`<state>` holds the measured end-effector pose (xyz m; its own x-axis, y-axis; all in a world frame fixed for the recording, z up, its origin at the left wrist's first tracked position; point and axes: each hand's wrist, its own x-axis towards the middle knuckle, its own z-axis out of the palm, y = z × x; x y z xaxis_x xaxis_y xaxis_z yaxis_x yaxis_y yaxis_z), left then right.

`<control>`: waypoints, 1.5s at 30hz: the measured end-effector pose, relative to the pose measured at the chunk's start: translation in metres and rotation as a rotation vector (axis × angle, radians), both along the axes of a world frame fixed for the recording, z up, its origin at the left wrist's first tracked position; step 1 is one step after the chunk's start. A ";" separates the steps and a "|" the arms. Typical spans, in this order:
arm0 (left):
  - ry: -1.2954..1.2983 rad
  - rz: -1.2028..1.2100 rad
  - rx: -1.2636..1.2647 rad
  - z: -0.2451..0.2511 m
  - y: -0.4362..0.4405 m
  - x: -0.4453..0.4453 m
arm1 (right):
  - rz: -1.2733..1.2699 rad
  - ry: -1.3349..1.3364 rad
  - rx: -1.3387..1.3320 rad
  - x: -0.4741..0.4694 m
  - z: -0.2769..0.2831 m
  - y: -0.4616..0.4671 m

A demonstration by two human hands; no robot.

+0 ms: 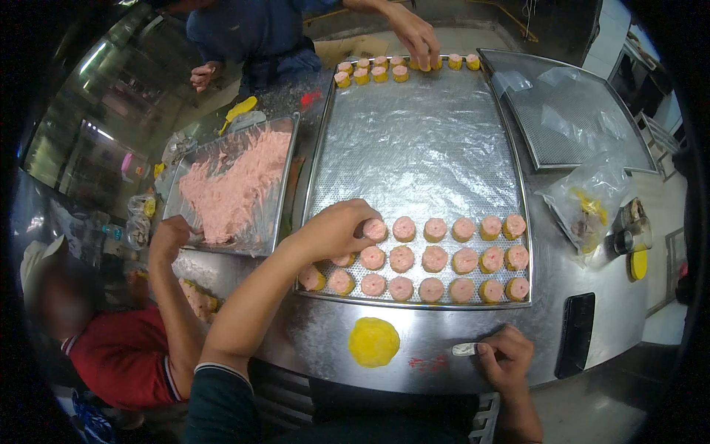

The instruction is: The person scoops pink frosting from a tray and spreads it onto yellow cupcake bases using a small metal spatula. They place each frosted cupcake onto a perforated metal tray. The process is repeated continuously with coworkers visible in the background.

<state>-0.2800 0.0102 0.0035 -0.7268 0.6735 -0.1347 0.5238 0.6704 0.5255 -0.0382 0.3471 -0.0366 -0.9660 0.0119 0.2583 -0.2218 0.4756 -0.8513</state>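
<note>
My left hand (338, 230) grips a yellow-wrapped dumpling with pink filling (375, 229) at the left end of the third row on a perforated metal tray (416, 150). Rows of similar dumplings (434, 258) stand upright along the tray's near edge. Below the tray, my right hand (507, 355) holds a small flat spreading tool (465, 349) between thumb and fingers, above the steel table. A stack of round yellow wrappers (374, 342) lies on the table between the tray and me. Left of the large tray, a metal pan (282, 194) holds pink filling (238, 183).
A co-worker's hand (413, 36) touches dumplings at the tray's far edge. Another co-worker's hand (169, 236) is at the pan's near-left corner. A black phone (575, 336) lies at right, below a plastic bag (591, 200); a second mesh tray (571, 119) is farther back.
</note>
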 end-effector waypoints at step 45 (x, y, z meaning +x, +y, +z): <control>-0.809 0.908 1.723 -0.047 -0.073 0.236 | 0.239 0.357 0.553 -0.130 0.116 -0.101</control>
